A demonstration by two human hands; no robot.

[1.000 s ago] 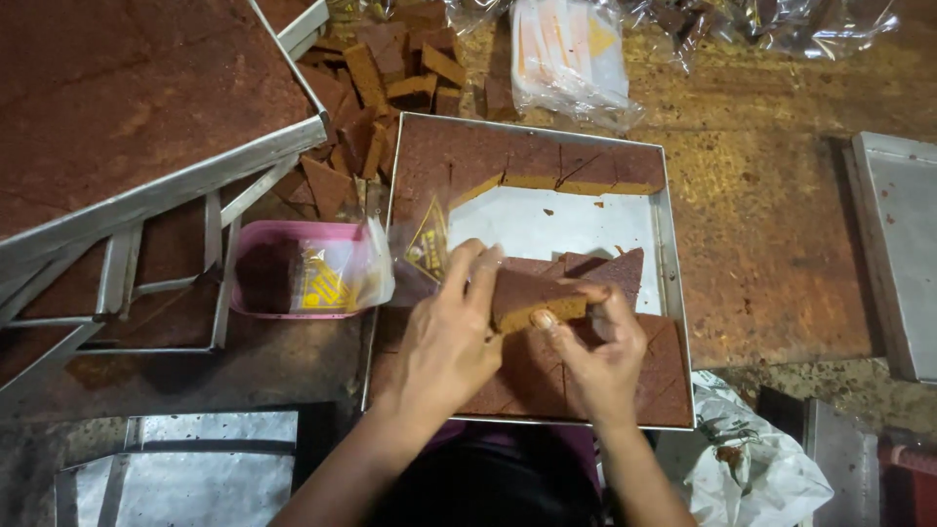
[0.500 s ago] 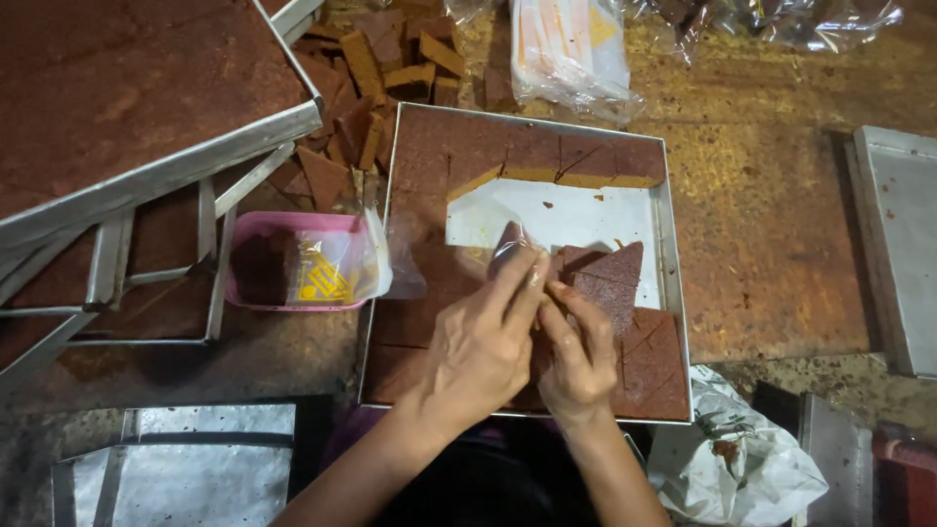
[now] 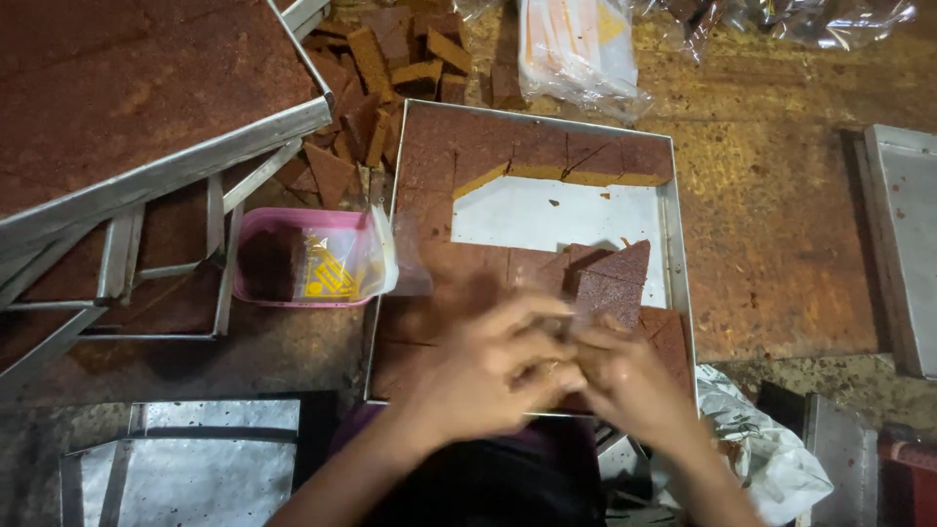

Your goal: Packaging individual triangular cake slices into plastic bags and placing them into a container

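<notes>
A metal tray [image 3: 678, 254] holds brown cake cut into squares [image 3: 547, 146], with a bare white patch [image 3: 556, 215] in its middle. My left hand [image 3: 493, 371] and my right hand [image 3: 630, 376] are pressed together over the tray's near edge, both blurred by motion. Their fingers curl around a small cake slice [image 3: 558, 369], of which only a tan sliver shows. Just beyond my right hand, loose triangular cake pieces [image 3: 610, 278] lie on the cake.
A pink tub [image 3: 293, 222] with clear yellow-printed wrappers [image 3: 332, 268] sits left of the tray. Cake offcuts [image 3: 381, 59] are heaped behind it. Stacked cake trays [image 3: 137, 107] fill the left, a wrapper pack [image 3: 576, 49] lies at the back, and an empty tray [image 3: 903, 244] sits right.
Both hands have drawn back from the tray's middle toward its near edge, closing together around the slice. The view has shifted slightly.
</notes>
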